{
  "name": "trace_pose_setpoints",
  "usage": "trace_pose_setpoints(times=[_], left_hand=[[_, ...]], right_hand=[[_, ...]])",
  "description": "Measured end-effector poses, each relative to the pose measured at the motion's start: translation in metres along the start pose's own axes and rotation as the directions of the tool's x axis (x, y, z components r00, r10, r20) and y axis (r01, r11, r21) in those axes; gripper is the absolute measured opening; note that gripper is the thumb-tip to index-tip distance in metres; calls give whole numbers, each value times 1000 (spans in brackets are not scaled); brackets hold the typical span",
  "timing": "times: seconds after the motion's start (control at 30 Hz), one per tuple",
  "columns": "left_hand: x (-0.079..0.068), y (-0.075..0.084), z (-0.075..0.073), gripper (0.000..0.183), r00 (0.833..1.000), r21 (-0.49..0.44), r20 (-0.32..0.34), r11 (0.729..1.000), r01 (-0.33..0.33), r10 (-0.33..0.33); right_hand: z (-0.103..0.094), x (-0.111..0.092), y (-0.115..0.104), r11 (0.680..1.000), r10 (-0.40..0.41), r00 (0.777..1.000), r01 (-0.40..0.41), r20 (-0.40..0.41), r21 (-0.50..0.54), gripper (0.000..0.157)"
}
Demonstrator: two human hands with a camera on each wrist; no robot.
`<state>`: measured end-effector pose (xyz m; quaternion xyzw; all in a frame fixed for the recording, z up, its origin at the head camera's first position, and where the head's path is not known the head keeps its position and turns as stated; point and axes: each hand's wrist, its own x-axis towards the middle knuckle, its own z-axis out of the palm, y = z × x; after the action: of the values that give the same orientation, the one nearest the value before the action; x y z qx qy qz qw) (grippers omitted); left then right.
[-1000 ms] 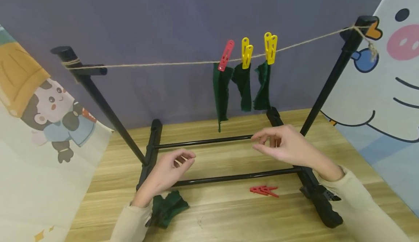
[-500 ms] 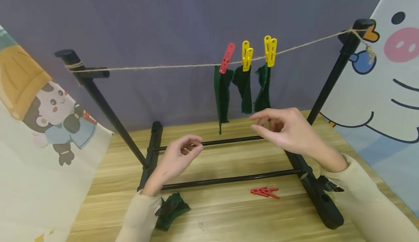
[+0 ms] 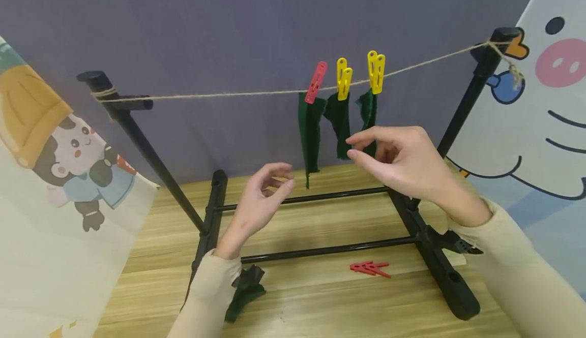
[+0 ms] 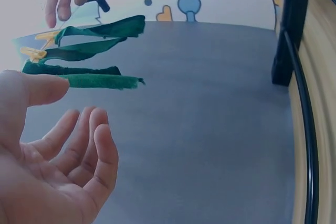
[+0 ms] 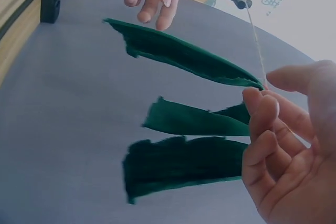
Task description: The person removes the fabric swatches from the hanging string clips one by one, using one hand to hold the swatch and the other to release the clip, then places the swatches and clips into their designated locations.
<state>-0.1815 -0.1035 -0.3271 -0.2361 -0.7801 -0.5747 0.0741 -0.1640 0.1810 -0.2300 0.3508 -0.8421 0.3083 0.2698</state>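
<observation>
Three dark green cloth strips hang from a twine line [image 3: 206, 95]. A red clothespin [image 3: 316, 83] clips the left strip [image 3: 310, 134], and yellow clothespins hold the middle strip [image 3: 338, 124] and the right strip [image 3: 366, 105]. My right hand [image 3: 403, 162] is raised in front of the right strip, partly covering it, thumb and fingers apart and nothing between them. Lower and to the left, my left hand [image 3: 264, 195] hovers over the rack with loosely bent, empty fingers. In the left wrist view the left hand [image 4: 68, 156] also shows a bare palm.
The black rack has two posts, such as the left post [image 3: 155, 160], and low crossbars [image 3: 329, 250] above the wooden table [image 3: 311, 297]. Red clothespins [image 3: 370, 268] lie in front, and another green cloth [image 3: 244, 300] lies partly behind the left sleeve.
Both hands have risen toward the line, the left also shifting right. The right hand now overlaps the right strip. The strips and clothespins stay as they were.
</observation>
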Motion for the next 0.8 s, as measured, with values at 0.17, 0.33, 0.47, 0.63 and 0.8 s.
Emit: trace_pose_setpoints(times=[0.17,0.33,0.47,0.63,0.8], left_hand=[[7,7,6,29,999,-45,-39,999,-29,27],[15,12,12,30,997,-77,-58,995,-57,52],[23,17,16,31,995,-82,-55,993,-86,81],[25,48,12,34,991,-80,-26,987,-136,135],[28,78,8,35,989,-79,-14,986,-150,149]], right_hand=[[-10,11,-11,998,-42,999,40,-30,-45,21],[-15,23,-21,995,-89,994,85,-66,-60,22],[-19,31,-25,992,-113,989,107,-95,-74,26],[-23,41,-26,991,-105,987,95,-119,-92,32],[-24,50,-29,995,-72,986,60,-151,-84,37]])
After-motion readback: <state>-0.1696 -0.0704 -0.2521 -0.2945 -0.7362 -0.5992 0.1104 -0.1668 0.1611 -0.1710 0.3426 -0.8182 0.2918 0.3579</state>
